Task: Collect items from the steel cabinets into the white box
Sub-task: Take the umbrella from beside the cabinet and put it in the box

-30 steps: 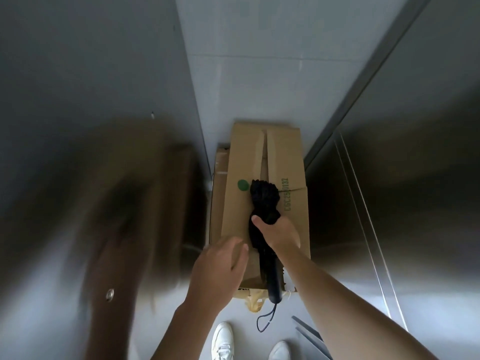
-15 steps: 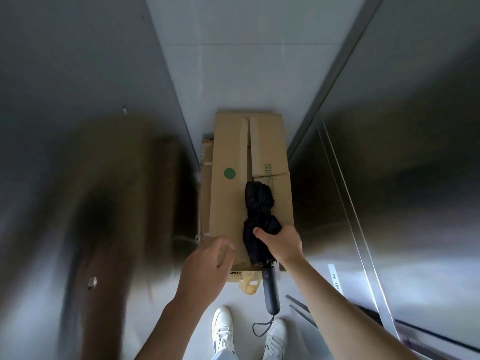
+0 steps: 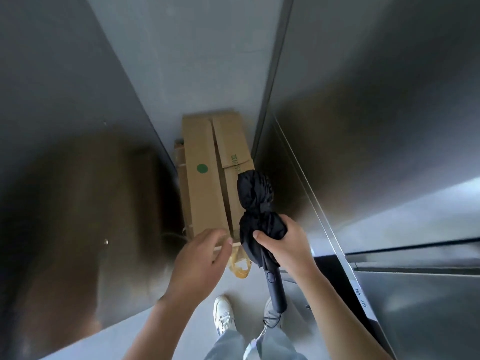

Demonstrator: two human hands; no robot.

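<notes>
A folded black umbrella [image 3: 255,198] is held in the air by my right hand [image 3: 285,245], whose fingers wrap round its bundled cloth; the handle [image 3: 276,292] points back toward my feet. It hangs over the right near corner of a stack of flattened cardboard [image 3: 202,193] standing between two steel cabinets. My left hand [image 3: 200,266] hovers by the cardboard's near edge with loosely bent fingers, holding nothing. No white box is in view.
Steel cabinet walls rise on the left [image 3: 65,126] and right [image 3: 376,113], leaving a narrow gap. A yellowish plastic bag [image 3: 240,266] sticks out under the cardboard. An open cabinet edge with a label [image 3: 361,297] lies at the lower right. My white shoes [image 3: 223,313] stand on the grey floor.
My right hand has drawn the umbrella back and to the right, off the middle of the cardboard. The left hand has stayed near the cardboard's near edge.
</notes>
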